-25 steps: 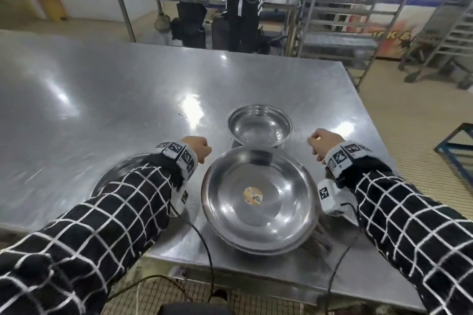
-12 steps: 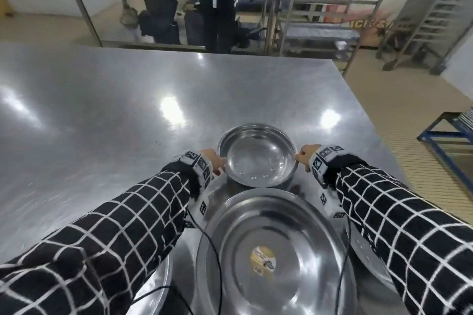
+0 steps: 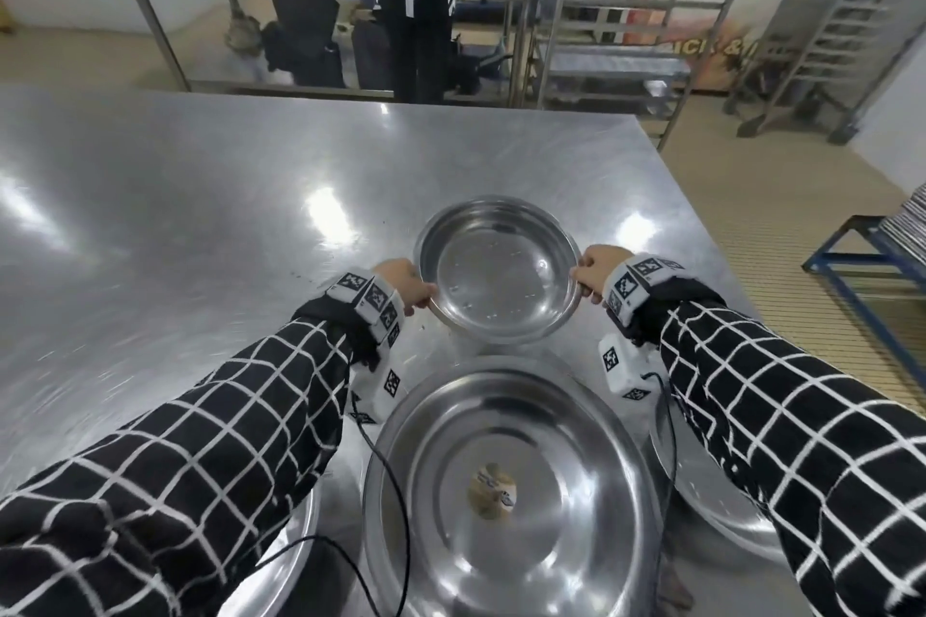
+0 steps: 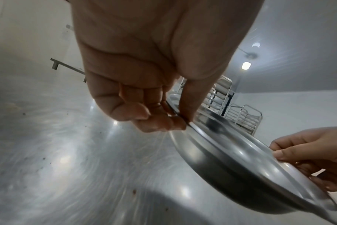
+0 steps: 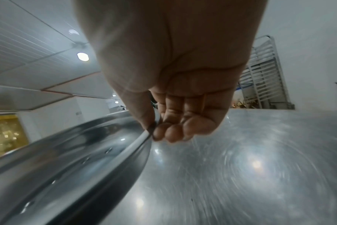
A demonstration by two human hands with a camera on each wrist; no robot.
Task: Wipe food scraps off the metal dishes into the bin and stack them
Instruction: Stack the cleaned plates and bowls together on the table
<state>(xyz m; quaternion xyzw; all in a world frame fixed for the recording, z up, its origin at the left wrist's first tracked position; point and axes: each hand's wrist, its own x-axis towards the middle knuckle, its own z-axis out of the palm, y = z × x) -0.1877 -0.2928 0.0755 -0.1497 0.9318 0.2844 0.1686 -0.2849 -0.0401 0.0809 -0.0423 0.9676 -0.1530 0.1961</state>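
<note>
A small round metal bowl [image 3: 496, 271] is held just above the steel table [image 3: 175, 215], beyond the big dish. My left hand [image 3: 408, 288] pinches its left rim, thumb on top and fingers under, as the left wrist view shows at the bowl [image 4: 240, 172] and hand [image 4: 175, 120]. My right hand [image 3: 589, 273] pinches the right rim in the same way, seen close in the right wrist view with hand [image 5: 156, 129] on bowl [image 5: 71, 159]. A few small specks lie inside the bowl. A large metal dish [image 3: 511, 491] with a round sticker at its centre sits nearest me.
Two more metal dishes peek out under my sleeves, one at the left [image 3: 295, 546] and one at the right [image 3: 716, 501]. A person [image 3: 416, 0] stands at a far table beyond the table's edge. Wheeled racks [image 3: 626, 0] stand at the back right. A blue frame [image 3: 867, 256] stands right.
Both hands reached forward from beside the large dish to the small bowl, took hold of its rim on either side and lifted it slightly off the table.
</note>
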